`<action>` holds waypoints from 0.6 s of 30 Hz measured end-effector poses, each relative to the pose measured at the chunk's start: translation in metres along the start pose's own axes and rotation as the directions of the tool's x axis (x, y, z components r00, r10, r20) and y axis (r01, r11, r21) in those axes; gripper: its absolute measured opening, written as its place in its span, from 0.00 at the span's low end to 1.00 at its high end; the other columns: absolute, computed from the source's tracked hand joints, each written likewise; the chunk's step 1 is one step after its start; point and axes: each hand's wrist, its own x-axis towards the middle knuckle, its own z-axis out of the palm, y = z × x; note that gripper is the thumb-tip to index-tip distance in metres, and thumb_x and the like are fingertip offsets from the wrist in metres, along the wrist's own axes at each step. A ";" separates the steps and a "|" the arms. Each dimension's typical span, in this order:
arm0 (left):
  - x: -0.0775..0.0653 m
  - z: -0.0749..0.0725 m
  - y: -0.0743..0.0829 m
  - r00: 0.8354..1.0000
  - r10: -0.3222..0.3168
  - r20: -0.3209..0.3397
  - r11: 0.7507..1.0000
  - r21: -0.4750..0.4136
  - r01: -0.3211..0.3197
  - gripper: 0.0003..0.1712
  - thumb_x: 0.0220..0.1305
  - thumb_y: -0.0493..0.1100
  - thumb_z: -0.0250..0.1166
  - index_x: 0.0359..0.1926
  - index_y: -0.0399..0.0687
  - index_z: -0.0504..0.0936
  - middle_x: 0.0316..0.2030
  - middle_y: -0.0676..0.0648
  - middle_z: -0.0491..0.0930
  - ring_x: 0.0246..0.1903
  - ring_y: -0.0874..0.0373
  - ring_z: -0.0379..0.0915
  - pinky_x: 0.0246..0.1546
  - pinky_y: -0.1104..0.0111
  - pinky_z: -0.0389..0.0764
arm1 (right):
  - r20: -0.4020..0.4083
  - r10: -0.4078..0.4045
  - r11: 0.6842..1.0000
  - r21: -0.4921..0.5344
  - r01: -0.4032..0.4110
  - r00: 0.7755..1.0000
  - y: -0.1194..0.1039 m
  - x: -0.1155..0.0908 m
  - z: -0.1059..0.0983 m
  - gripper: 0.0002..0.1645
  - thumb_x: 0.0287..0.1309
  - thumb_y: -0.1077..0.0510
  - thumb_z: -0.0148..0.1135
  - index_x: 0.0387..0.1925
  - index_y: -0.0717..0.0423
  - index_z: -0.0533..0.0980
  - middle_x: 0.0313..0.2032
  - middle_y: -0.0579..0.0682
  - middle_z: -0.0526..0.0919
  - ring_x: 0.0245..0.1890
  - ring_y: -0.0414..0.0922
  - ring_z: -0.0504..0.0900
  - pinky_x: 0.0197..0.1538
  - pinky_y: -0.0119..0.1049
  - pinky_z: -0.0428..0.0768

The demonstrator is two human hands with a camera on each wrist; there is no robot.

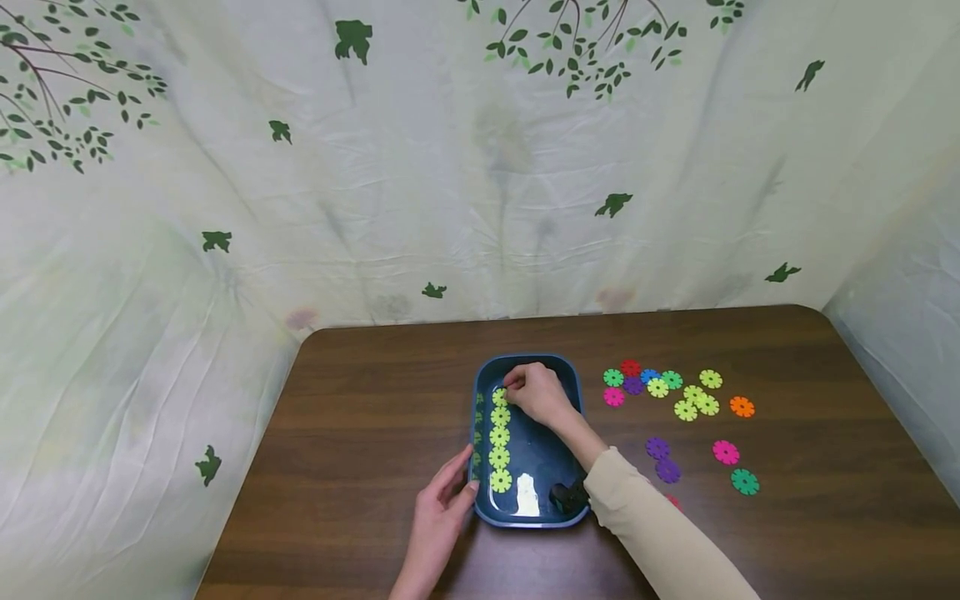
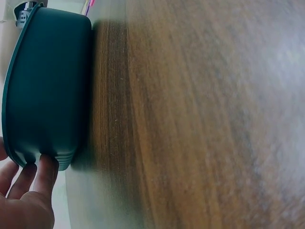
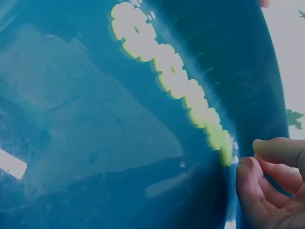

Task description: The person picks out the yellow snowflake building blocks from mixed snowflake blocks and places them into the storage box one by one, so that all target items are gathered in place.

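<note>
A deep blue tray [image 1: 536,458] stands on the table. Along its left side lies a row of several yellow flower-shaped discs [image 1: 499,436], mirrored in the tray wall. At the far end of the row is my right hand [image 1: 538,393], thumb and forefinger close together beside the last yellow disc [image 3: 227,151]. In the right wrist view a small gap separates those fingertips from the disc, and I see nothing between them. My left hand [image 1: 438,508] rests against the tray's left side; in the left wrist view its fingertips touch the outer wall [image 2: 47,86] under the rim.
Right of the tray several flower discs lie scattered: yellow [image 1: 693,394], purple [image 1: 657,447], pink [image 1: 725,452], green [image 1: 745,481], orange [image 1: 742,407]. A black device [image 1: 567,497] sits by the right sleeve, over the tray's near corner. A leaf-printed cloth [image 1: 450,167] hangs behind the table.
</note>
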 end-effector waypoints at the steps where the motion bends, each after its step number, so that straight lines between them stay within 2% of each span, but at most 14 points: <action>1: 0.000 0.000 0.000 1.000 0.002 0.000 1.000 -0.002 -0.002 0.27 0.66 0.36 0.64 0.65 0.51 0.75 0.66 0.44 0.70 0.65 0.48 0.66 0.60 0.63 0.72 | 0.002 -0.004 1.000 0.003 0.004 1.000 -0.002 -0.001 -0.001 0.08 0.60 0.62 0.66 0.42 0.59 0.83 0.32 0.47 0.82 0.31 0.44 0.78 0.37 0.38 0.82; 11: 0.001 0.000 -0.001 1.000 0.013 0.002 1.000 -0.001 -0.013 0.27 0.66 0.35 0.64 0.65 0.50 0.75 0.65 0.44 0.70 0.65 0.47 0.66 0.60 0.63 0.71 | 0.023 -0.056 0.998 0.025 0.056 0.998 -0.022 -0.015 -0.020 0.12 0.61 0.60 0.66 0.45 0.59 0.83 0.35 0.46 0.83 0.33 0.43 0.80 0.39 0.38 0.82; 18: 0.001 0.000 -0.002 1.000 0.022 0.001 1.000 -0.013 -0.022 0.27 0.65 0.32 0.63 0.65 0.47 0.75 0.65 0.43 0.70 0.65 0.47 0.66 0.61 0.64 0.70 | 0.018 -0.092 0.995 0.043 0.091 0.996 -0.025 -0.026 -0.032 0.12 0.61 0.58 0.67 0.45 0.56 0.83 0.36 0.45 0.83 0.36 0.42 0.81 0.41 0.38 0.83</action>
